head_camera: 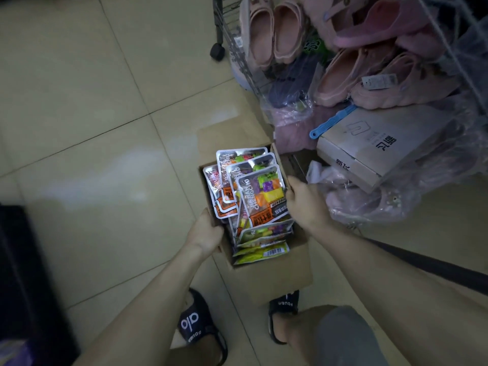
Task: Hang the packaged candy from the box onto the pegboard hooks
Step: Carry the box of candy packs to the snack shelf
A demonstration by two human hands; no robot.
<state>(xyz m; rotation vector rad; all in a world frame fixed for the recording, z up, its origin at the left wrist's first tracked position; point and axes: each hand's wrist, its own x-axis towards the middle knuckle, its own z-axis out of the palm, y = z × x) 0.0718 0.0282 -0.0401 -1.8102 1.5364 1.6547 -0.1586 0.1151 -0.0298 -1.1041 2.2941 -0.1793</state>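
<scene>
The left hand [207, 231] grips the left wall of the cardboard box [274, 276], fingers curled over its rim; the right hand [303, 199] grips the right wall. Candy packets [260, 196] lie heaped inside, above the tiled floor [92, 128].

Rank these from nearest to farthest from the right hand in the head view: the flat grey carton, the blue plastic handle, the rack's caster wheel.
From the right hand:
1. Flat grey carton, just beyond it to the right.
2. Blue plastic handle, above the hand, lying against the carton's far corner.
3. Caster wheel, far up-left, on the tiled floor.
</scene>
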